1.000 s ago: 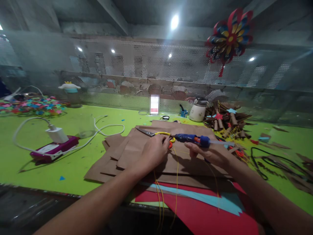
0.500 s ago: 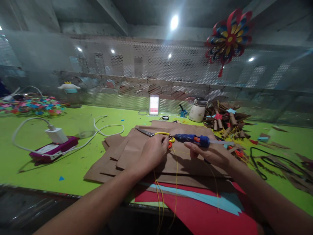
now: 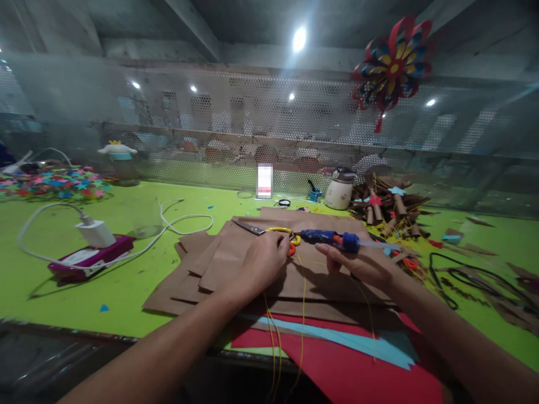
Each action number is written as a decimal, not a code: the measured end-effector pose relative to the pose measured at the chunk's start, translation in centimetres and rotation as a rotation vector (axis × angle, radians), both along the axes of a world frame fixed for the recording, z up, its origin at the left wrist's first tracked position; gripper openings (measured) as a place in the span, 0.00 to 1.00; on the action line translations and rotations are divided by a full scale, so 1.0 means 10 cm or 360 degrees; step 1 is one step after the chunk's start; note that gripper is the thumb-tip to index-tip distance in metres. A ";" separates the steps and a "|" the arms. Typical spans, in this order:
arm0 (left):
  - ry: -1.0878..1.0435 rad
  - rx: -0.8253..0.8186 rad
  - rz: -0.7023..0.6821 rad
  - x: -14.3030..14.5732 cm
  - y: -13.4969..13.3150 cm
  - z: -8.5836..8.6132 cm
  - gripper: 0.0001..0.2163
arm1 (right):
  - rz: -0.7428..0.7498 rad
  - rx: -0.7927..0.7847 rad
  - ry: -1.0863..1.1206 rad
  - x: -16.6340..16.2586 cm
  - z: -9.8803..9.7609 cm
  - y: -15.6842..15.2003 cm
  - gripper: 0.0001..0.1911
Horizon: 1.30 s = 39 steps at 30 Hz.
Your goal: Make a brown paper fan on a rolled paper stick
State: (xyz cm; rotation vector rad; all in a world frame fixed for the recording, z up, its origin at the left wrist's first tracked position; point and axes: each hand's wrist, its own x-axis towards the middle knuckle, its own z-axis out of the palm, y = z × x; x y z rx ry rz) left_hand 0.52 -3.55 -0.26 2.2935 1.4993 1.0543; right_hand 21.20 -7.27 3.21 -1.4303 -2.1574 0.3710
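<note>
My right hand [image 3: 357, 264] is closed around a blue glue gun [image 3: 322, 238] with a clear glue stick poking out of its back end. The gun's nozzle points left, close to the fingertips of my left hand [image 3: 267, 261]. Those fingers are pinched together; yellow string [image 3: 304, 286] hangs from them, and anything else in the pinch is hidden. Scissors [image 3: 252, 228] with yellow and orange handles lie just beyond my left hand, blades to the left. Beneath both hands is a stack of brown paper sheets [image 3: 223, 255].
Red paper [image 3: 337, 367] and light blue paper strips [image 3: 362, 343] overhang the front edge. At left are a purple power strip [image 3: 92, 261] with a white charger and cable, and a clear cup [image 3: 147, 219]. A jar [image 3: 339, 191] and brown paper rolls [image 3: 391, 205] stand at right.
Almost nothing differs. The whole view has shifted very slightly, while both hands, the glue gun and the scissors keep their places relative to each other.
</note>
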 end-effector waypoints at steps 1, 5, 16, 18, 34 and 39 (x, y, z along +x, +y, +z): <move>-0.0002 0.0003 0.0001 0.00 0.00 0.00 0.14 | -0.0009 0.0001 0.0011 0.00 0.00 0.00 0.29; 0.0000 -0.0014 0.0019 0.00 -0.01 0.02 0.15 | -0.0061 -0.0022 0.0026 0.00 0.00 0.00 0.30; 0.0010 -0.0015 0.0041 -0.01 -0.01 0.02 0.14 | -0.0087 -0.0040 0.0003 -0.15 0.12 -0.13 0.28; 0.0023 -0.0011 0.0038 -0.01 -0.01 0.02 0.14 | -0.0095 -0.0057 -0.0022 -0.19 0.14 -0.15 0.28; -0.0017 -0.0020 0.0012 -0.01 -0.02 0.03 0.14 | -0.0175 -0.0091 0.0055 -0.13 0.09 -0.11 0.30; -0.0016 -0.0006 0.0002 -0.01 -0.01 0.03 0.14 | -0.0168 -0.0087 0.0075 -0.13 0.09 -0.11 0.29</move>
